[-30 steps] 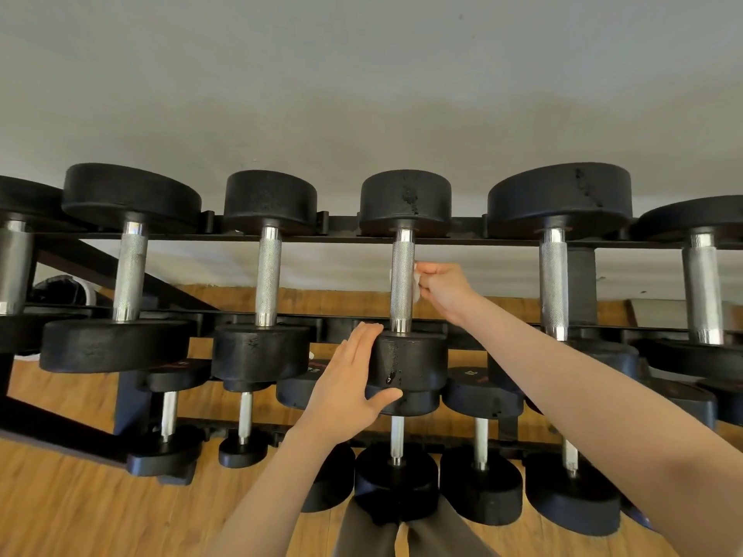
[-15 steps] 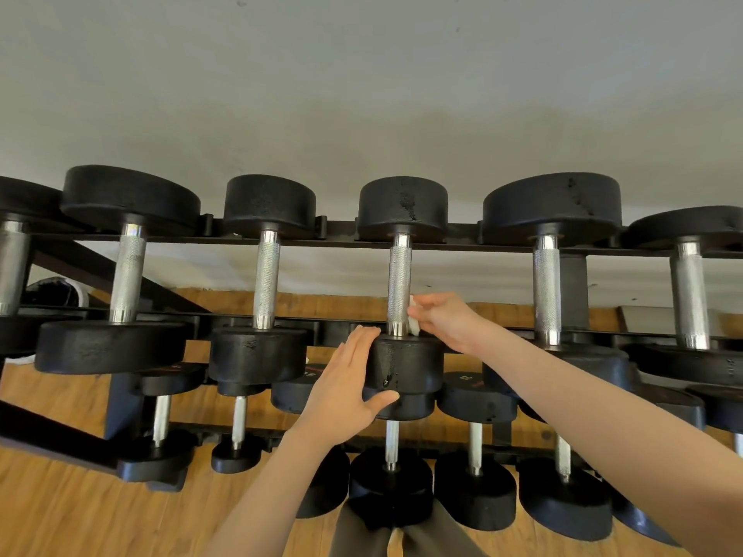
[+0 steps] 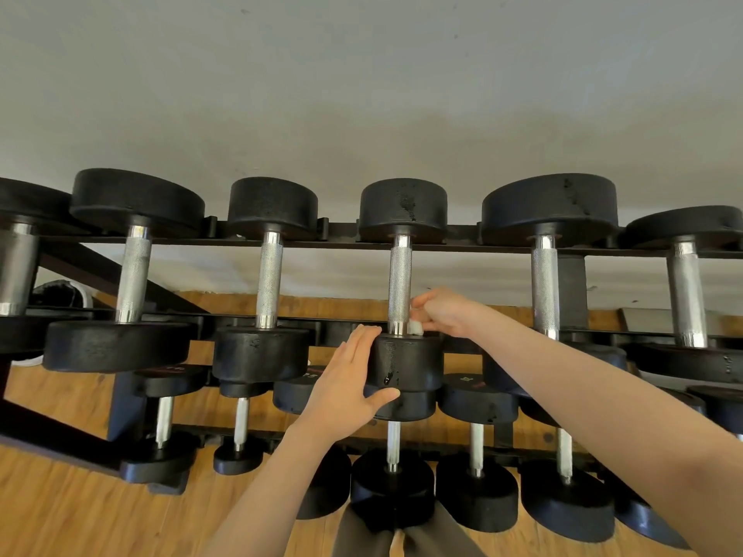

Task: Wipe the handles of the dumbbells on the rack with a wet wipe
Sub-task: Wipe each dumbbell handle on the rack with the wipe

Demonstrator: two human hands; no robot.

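Observation:
A black dumbbell with a knurled steel handle [image 3: 399, 275] lies on the top tier of the rack, in the middle of the view. My right hand [image 3: 444, 311] pinches a bunched white wet wipe [image 3: 415, 326] against the handle's near end, just above the near black head [image 3: 406, 361]. My left hand [image 3: 349, 389] lies flat on the left side of that head, fingers straight and thumb under its edge. Most of the wipe is hidden by my fingers.
The black rack [image 3: 466, 243] carries several more dumbbells on the top tier, such as one left [image 3: 268, 285] and one right [image 3: 545, 287] of the held one. Smaller dumbbells [image 3: 476, 448] fill the lower tier. Behind are a grey wall and a wooden floor [image 3: 52, 512].
My right hand with the wipe has slid down the handle from its middle to its near end. My left hand has stayed on the near head.

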